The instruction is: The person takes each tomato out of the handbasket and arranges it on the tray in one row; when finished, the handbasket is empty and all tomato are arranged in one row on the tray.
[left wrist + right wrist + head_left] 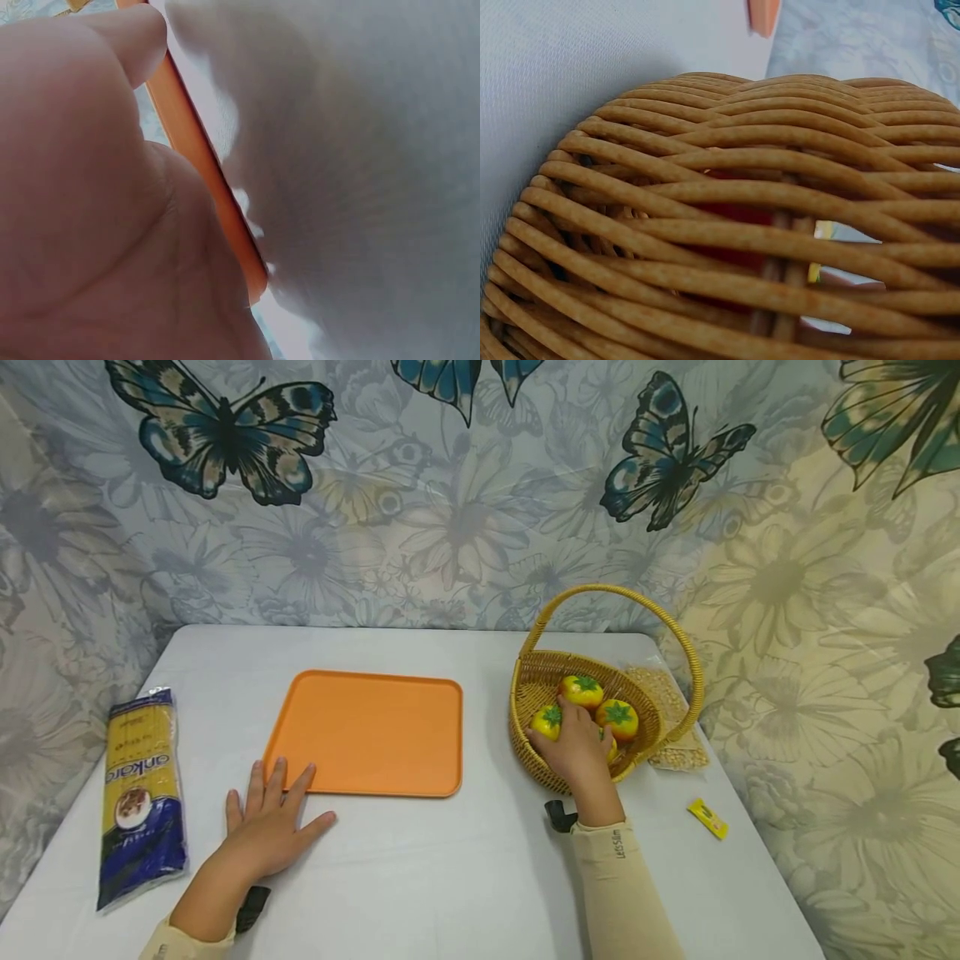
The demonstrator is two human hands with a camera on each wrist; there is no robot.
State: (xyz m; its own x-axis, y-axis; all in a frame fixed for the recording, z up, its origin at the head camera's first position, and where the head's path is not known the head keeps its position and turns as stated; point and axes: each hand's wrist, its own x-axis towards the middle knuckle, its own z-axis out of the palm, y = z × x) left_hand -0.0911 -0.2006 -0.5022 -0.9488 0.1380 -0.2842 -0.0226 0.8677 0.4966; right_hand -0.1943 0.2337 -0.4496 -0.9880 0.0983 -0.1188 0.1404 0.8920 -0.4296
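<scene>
In the head view, my right hand (580, 749) reaches down into a wicker basket (528, 683) among several yellow-orange persimmon-like fruits (618, 720) with green leafy tops. One fruit lies partly under the hand; the palm side is hidden, and I cannot tell whether the fingers grip it. The right wrist view is filled by the basket's woven side (727, 161), with dark red showing through the gaps. My left hand (268, 831) rests with spread fingers at the near left edge of an orange tray (375, 735); its fingertips overlap the rim (206, 165).
At the left lies a yellow-and-blue "ankara" packet (142, 797). A clear bag of small pale grains (678, 756) sits behind and right of the basket, whose tall handle (693, 668) arches above it. A small yellow sachet (707, 818) is near the table's right edge.
</scene>
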